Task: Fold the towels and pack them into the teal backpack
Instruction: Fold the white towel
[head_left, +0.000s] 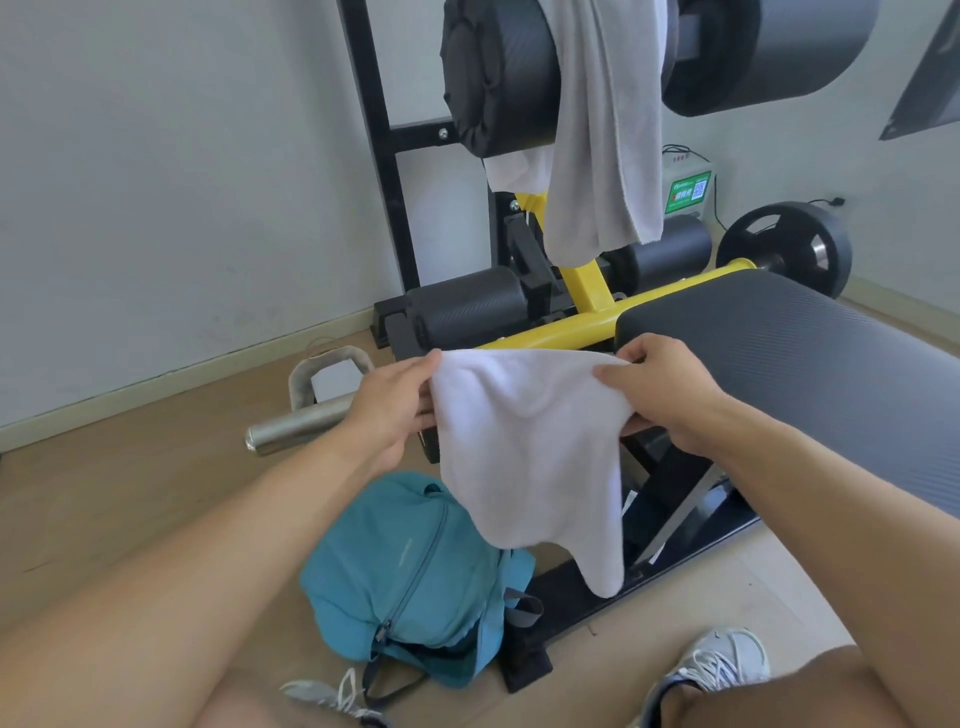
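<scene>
Where the wood-look floor (130, 483) meets pale walls stands a yellow-framed gym bench (810, 358). Two towels: white towel (524, 447) pinched by left hand (392, 410) and right hand (670, 395) fingers above one teal backpack (405, 582); grey towel (602, 130) draped on a roller pad.

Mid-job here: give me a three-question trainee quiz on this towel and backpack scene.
1. True or false: both hands hold the white towel.
2. Where is the teal backpack? A) on the bench B) on the floor C) on a hook
3. What hangs over the black roller pad?

Key: 1 true, left hand and right hand pinch its top edge; 2 B; 3 a grey towel.
</scene>
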